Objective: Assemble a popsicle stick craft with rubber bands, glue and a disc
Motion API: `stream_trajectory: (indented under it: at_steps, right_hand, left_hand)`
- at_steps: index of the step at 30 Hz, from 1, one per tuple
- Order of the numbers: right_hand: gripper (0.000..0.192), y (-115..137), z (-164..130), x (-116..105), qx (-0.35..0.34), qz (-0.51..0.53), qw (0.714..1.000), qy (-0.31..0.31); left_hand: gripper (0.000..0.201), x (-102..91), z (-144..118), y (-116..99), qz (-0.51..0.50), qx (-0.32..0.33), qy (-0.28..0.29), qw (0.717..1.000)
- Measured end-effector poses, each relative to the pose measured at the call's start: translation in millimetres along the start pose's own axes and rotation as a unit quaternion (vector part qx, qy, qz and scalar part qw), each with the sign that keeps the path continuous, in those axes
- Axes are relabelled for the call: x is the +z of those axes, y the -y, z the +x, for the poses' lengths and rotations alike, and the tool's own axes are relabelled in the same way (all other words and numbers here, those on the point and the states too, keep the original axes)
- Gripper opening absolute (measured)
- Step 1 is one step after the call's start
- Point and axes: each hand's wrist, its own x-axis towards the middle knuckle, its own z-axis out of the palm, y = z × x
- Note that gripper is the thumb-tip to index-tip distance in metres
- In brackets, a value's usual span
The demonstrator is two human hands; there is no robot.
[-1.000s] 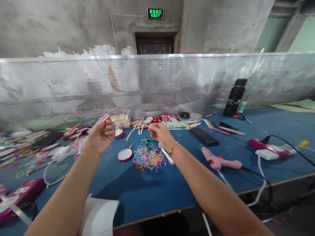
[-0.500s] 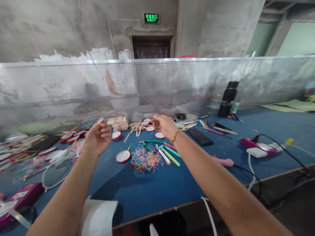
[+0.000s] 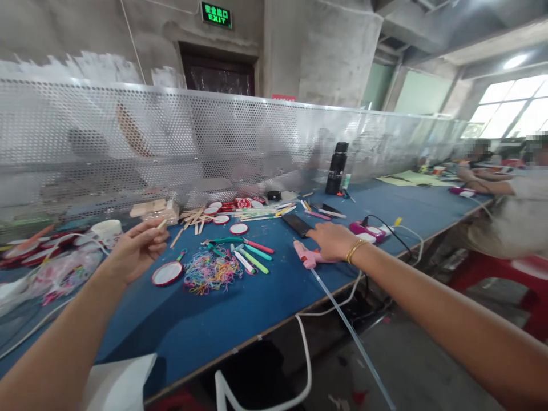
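Grip matters: right hand (image 3: 331, 240) lies open on the pink glue gun (image 3: 305, 256) (close round its handle); left hand (image 3: 137, 248) pinches a wooden stick (image 3: 161, 224).

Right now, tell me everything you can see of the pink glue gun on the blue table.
The pink glue gun lies on its side on the blue table, near the front edge. Its body looks like glossy plastic, and its nozzle end points left toward the markers. A long clear glue stick runs from its rear out past the table edge. The right hand rests on the gun and covers most of the handle, so the trigger is hidden.
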Motion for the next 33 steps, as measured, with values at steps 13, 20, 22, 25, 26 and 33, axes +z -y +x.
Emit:
stream_trajectory:
  at_steps: [13, 20, 22, 25, 26, 33]
  right_hand:
    - [0.042, 2, -14, 43, -0.042, 0.023, 0.998, 0.047]
    - [0.017, -6, -7, 59, -0.003, 0.161, 0.981, -0.111]
    - [0.023, -1, -8, 55, 0.002, 0.300, 0.942, -0.148]
    - [0.040, 26, -15, 43, 0.002, 0.573, 0.807, -0.139]
    - [0.045, 39, -19, 37, -0.015, 0.646, 0.753, -0.124]
    - [0.047, 131, -53, 3, -0.149, 0.791, 0.591, -0.056]
  left_hand:
    - [0.036, 44.6, -8, 34, 0.212, -0.070, 0.087, 0.971]
    - [0.033, 43.8, -7, 44, 0.160, -0.106, 0.108, 0.975]
    - [0.032, 40.5, -8, 47, 0.118, -0.123, 0.112, 0.979]
    - [0.031, 36.8, -10, 49, 0.066, -0.133, 0.115, 0.982]
    - [0.031, 36.0, -11, 49, 0.055, -0.132, 0.116, 0.983]
    - [0.031, 30.8, -14, 50, 0.067, -0.144, 0.120, 0.980]
